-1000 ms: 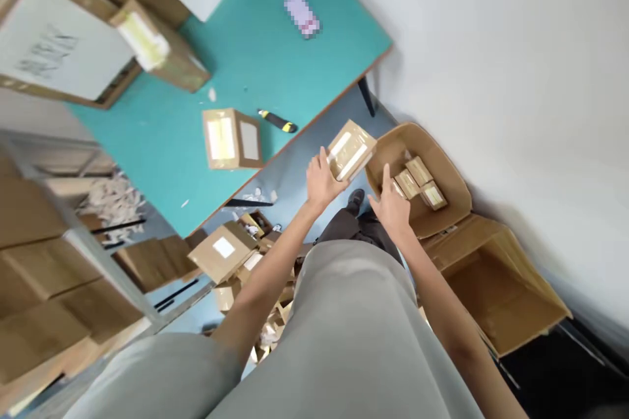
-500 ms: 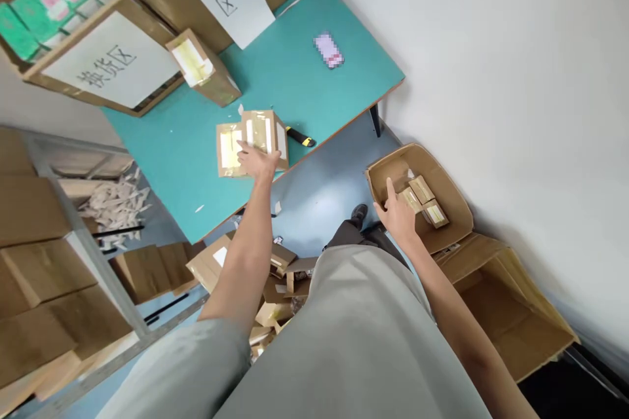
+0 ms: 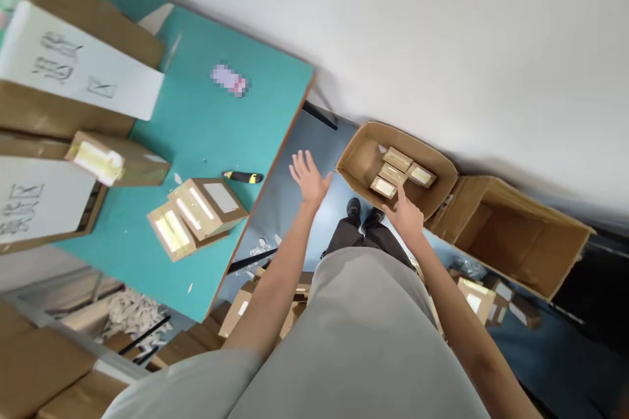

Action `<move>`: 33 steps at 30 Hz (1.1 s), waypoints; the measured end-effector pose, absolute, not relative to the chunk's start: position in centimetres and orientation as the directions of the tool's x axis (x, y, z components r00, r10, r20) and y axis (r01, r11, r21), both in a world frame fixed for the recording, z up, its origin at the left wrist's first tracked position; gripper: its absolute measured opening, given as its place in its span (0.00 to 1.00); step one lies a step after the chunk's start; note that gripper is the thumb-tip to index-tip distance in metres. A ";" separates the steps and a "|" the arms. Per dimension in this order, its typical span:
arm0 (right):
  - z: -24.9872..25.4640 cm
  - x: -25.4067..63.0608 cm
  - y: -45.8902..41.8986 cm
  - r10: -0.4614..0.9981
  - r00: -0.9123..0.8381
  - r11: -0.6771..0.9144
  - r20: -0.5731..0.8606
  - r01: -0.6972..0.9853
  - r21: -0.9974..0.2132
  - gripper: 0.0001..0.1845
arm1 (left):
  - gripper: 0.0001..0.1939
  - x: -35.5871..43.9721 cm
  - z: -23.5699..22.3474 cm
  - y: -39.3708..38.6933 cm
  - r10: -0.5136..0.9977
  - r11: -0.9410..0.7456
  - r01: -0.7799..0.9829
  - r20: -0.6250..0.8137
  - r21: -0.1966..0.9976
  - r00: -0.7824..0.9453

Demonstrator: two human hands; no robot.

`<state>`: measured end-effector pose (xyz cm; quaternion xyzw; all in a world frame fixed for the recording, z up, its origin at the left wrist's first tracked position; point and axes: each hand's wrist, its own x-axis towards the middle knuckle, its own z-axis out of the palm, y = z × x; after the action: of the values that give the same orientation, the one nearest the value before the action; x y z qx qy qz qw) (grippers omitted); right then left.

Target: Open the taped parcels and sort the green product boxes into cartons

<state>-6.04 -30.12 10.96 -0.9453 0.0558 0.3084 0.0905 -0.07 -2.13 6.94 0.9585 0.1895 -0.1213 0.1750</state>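
My left hand [image 3: 310,178] hangs in the air just past the table's edge, fingers spread, holding nothing. My right hand [image 3: 405,213] is over the near rim of a large open carton [image 3: 358,144] on the floor, its index finger stretched out and nothing visible in it. Inside that carton lie several small taped cardboard boxes [image 3: 393,173]. On the table, left of my left hand, two taped cardboard boxes [image 3: 209,206] sit against each other near the edge. A black and yellow utility knife [image 3: 242,177] lies beside them.
The green table [image 3: 265,98] bears a blurred pinkish item [image 3: 230,80], another taped box [image 3: 142,160] and large cartons with paper signs [image 3: 63,59]. An open carton [image 3: 515,236] adjoins the floor carton at right. Loose boxes [image 3: 476,298] lie around my feet; a wall runs behind.
My left hand has left the boxes on the table and swung right, opening in the air. The view has turned to the right. My right hand stays by the floor carton.
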 end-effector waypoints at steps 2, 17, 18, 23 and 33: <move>10.3 -5.8 -32.4 -0.126 0.778 -0.962 -0.616 -0.248 -0.117 0.52 | 0.54 1.4 5.6 -8.1 0.125 -0.906 0.250 -0.348 0.342 0.929; -7.5 -0.5 -47.6 -0.385 0.600 -0.844 -0.701 -0.537 0.003 0.69 | 0.54 2.9 -9.7 -28.7 -0.463 -0.812 -0.201 -0.393 0.548 0.795; -9.7 0.1 -48.3 -0.375 0.598 -0.848 -0.708 -0.530 0.002 0.68 | 0.55 2.7 -11.4 -29.0 -0.470 -0.810 -0.205 -0.401 0.549 0.787; -22.9 3.1 -51.7 -0.343 0.629 -0.877 -0.698 -0.480 -0.002 0.65 | 0.57 0.7 -21.0 -29.5 -0.461 -0.819 -0.178 -0.441 0.545 0.770; -49.0 10.2 -58.1 -0.267 0.673 -0.957 -0.690 -0.270 0.107 0.55 | 0.60 -1.9 -40.4 -32.3 -0.553 -0.747 -0.191 -0.437 0.637 0.709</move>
<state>10.22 -58.11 -49.00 -0.9146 0.1468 0.3767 0.0019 -1.92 -32.29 -40.41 0.8791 -0.2115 -0.3174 0.2857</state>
